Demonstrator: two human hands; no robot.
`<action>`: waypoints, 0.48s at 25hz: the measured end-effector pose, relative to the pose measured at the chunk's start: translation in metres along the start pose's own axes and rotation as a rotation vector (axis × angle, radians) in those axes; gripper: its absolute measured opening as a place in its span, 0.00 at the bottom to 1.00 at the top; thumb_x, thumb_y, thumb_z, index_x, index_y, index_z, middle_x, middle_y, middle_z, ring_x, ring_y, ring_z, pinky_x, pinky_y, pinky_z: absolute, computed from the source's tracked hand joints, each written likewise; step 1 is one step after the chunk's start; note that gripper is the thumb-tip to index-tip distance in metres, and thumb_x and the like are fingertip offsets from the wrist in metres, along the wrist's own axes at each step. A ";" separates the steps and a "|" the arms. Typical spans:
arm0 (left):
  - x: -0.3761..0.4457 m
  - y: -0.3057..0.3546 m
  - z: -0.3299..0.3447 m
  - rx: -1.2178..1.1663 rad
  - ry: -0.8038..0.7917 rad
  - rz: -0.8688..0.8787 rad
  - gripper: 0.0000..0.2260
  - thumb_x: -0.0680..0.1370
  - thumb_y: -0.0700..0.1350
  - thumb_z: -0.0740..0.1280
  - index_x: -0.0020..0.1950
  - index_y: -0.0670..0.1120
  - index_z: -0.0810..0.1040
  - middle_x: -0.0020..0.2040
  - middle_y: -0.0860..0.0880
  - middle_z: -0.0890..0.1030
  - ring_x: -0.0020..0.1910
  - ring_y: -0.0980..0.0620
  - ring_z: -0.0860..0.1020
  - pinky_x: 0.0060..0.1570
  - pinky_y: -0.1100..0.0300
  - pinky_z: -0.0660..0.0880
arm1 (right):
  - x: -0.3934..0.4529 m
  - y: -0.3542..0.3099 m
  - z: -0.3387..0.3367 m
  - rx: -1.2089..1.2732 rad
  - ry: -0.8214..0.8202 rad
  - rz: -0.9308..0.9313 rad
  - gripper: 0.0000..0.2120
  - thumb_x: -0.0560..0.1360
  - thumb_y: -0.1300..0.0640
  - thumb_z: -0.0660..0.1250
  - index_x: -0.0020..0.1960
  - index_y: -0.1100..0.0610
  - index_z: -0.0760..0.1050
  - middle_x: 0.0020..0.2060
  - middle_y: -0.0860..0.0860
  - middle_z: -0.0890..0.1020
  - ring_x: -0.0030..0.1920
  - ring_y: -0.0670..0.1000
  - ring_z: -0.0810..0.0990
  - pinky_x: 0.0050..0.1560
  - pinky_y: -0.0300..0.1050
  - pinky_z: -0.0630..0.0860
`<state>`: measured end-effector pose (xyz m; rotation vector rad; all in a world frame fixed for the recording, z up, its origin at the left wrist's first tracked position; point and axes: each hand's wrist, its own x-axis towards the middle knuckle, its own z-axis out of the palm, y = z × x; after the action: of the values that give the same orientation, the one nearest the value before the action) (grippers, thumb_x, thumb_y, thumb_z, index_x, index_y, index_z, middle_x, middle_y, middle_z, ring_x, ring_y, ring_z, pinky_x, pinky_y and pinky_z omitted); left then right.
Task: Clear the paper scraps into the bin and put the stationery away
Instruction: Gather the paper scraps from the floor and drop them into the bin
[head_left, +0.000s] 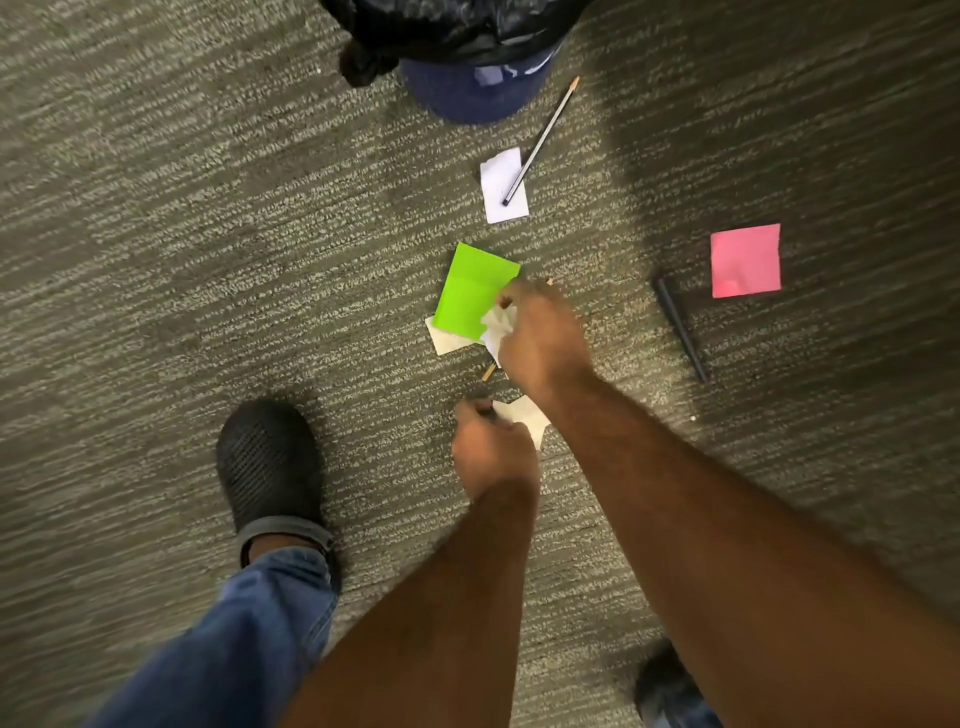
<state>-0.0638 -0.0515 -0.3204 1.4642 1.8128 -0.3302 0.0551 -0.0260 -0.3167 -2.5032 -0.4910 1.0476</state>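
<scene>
A crumpled white scrap (497, 325) is clamped in the right hand (543, 338), just over the green note (472, 293) on the carpet (156, 260). The left hand (493, 449), nearer, is closed on a second white scrap (524, 415). Two more white scraps lie flat, one (445, 340) under the green note and one (500, 182) farther off beneath a pencil (543, 137). One pink note (746, 261) and one black pen (679, 327) lie right; the bin (475, 85) stands far.

Bin (475, 88): top cut off by the upper frame edge, so I cannot see its opening. Pencil (489, 371) mostly hidden under right hand (540, 338); only its tips show. White scrap (524, 415) partly covered by left hand (491, 452). Both hands motion-blurred; I cannot resolve the fingers. Second shoe (670, 691) cropped at bottom.
</scene>
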 end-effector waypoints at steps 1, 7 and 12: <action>0.001 -0.002 0.000 -0.021 -0.012 -0.003 0.11 0.76 0.41 0.70 0.57 0.48 0.77 0.51 0.47 0.85 0.51 0.43 0.83 0.50 0.54 0.78 | -0.001 -0.003 0.004 -0.017 0.011 0.012 0.21 0.74 0.66 0.73 0.65 0.55 0.77 0.59 0.56 0.82 0.58 0.58 0.82 0.52 0.43 0.74; -0.004 -0.012 0.008 -0.032 -0.014 -0.029 0.18 0.69 0.49 0.81 0.51 0.52 0.75 0.51 0.51 0.83 0.51 0.46 0.81 0.52 0.49 0.80 | 0.002 -0.001 -0.005 0.309 0.061 0.245 0.21 0.71 0.66 0.72 0.62 0.54 0.77 0.52 0.53 0.84 0.48 0.55 0.80 0.47 0.44 0.75; -0.003 -0.005 0.012 -0.076 -0.060 -0.139 0.12 0.73 0.45 0.80 0.49 0.51 0.78 0.49 0.51 0.84 0.46 0.47 0.83 0.48 0.52 0.82 | 0.002 0.019 -0.023 0.487 0.121 0.392 0.17 0.71 0.68 0.72 0.58 0.55 0.82 0.47 0.52 0.84 0.51 0.56 0.85 0.51 0.49 0.83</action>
<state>-0.0632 -0.0627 -0.3277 1.2663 1.8625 -0.3666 0.0765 -0.0461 -0.3124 -2.2368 0.2777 0.9915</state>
